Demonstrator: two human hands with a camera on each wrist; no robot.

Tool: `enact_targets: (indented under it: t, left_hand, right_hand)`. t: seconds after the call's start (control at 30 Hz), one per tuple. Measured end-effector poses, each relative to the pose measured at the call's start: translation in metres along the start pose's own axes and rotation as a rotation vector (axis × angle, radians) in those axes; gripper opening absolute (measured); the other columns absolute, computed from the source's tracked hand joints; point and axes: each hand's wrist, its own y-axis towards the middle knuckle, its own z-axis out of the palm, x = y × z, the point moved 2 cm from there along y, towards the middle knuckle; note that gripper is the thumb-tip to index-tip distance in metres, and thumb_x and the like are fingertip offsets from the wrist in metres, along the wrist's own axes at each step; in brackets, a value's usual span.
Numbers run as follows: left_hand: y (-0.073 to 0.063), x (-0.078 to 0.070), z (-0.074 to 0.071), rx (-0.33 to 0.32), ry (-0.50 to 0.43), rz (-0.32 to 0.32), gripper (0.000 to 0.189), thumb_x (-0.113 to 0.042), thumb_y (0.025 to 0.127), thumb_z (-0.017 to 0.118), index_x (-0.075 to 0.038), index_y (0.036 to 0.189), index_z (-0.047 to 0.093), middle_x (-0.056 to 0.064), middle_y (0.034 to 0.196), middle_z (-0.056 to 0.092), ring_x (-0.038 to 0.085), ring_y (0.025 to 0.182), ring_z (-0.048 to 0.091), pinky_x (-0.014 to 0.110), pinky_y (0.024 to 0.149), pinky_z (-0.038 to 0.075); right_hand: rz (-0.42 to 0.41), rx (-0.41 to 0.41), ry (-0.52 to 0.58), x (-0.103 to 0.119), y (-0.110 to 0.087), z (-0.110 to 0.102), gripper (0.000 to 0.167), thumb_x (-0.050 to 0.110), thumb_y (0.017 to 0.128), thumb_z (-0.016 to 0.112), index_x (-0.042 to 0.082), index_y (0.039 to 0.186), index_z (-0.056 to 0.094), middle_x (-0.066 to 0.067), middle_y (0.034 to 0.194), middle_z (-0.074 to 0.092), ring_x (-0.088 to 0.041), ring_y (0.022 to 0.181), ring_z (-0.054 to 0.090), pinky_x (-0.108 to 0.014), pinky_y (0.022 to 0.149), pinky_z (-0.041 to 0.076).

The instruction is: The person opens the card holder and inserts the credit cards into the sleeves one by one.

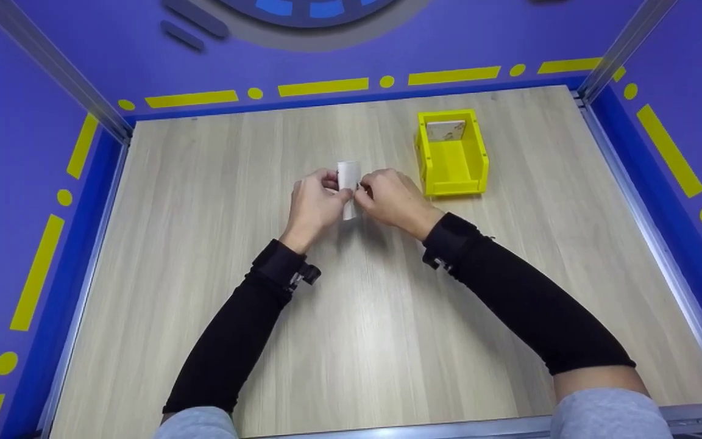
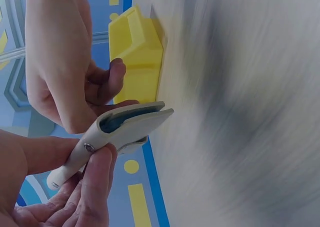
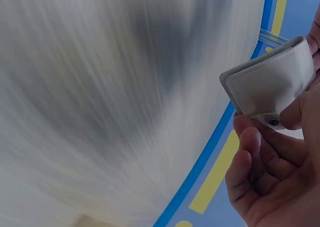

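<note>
A small white folding wallet [image 1: 348, 175] is held upright above the table between both hands. My left hand [image 1: 315, 207] pinches it from the left, thumb on the near face. From the right, my right hand [image 1: 398, 200] has its thumb and curled fingers at a short strap [image 3: 264, 119] with a metal snap. In the left wrist view the wallet [image 2: 127, 129] is seen edge-on, its halves slightly parted and a dark inside showing. A round stud [image 2: 89, 147] sits near the left fingertips. Stitching lines the wallet's face [image 3: 270, 84] in the right wrist view.
A yellow open-front bin [image 1: 456, 188] stands on the wooden table [image 1: 217, 244] to the right of the hands. Inside, a pale patterned piece [image 1: 445, 130] leans at its back wall. Blue panels [image 1: 326, 61] with yellow marks enclose the table at the back and sides.
</note>
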Motion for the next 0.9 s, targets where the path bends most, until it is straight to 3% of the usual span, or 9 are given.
enact_targets:
  t: [0.13,0.4,0.63,0.9]
  left_hand:
    - [0.001,-0.002,-0.001,-0.009,-0.016,0.004,0.025,-0.017,0.097,0.081,-0.006,0.118,0.076,0.011,0.112,0.081,0.023,0.099,0.076,0.039,0.088,0.062]
    - [0.001,0.002,-0.001,-0.002,-0.057,-0.009,0.024,-0.016,0.098,0.081,-0.005,0.119,0.076,0.011,0.114,0.08,0.023,0.1,0.076,0.038,0.088,0.063]
    - [0.002,0.009,0.0,-0.004,-0.067,0.008,0.023,-0.016,0.099,0.079,-0.005,0.119,0.075,0.011,0.111,0.079,0.023,0.099,0.076,0.038,0.088,0.062]
    - [0.002,0.015,-0.004,-0.037,-0.083,-0.024,0.025,-0.013,0.098,0.079,-0.005,0.121,0.076,0.011,0.112,0.079,0.023,0.1,0.076,0.04,0.092,0.062]
  right_hand:
    - [-0.021,-0.026,-0.009,0.0,0.0,-0.002,0.035,0.031,0.11,0.057,0.008,0.087,0.069,-0.007,0.083,0.065,-0.025,0.078,0.059,-0.04,0.072,0.048]
    - [-0.063,-0.034,0.015,0.0,-0.001,-0.006,0.03,0.026,0.111,0.059,0.005,0.099,0.077,-0.01,0.09,0.072,-0.025,0.081,0.063,-0.041,0.076,0.054]
    - [-0.053,-0.032,0.068,-0.006,-0.004,-0.005,0.031,0.027,0.112,0.059,0.005,0.105,0.08,-0.009,0.093,0.076,-0.024,0.083,0.065,-0.039,0.078,0.055]
    - [-0.007,-0.089,0.116,-0.017,-0.007,-0.008,0.026,0.023,0.109,0.063,0.005,0.108,0.081,-0.011,0.098,0.079,-0.024,0.085,0.069,-0.039,0.08,0.058]
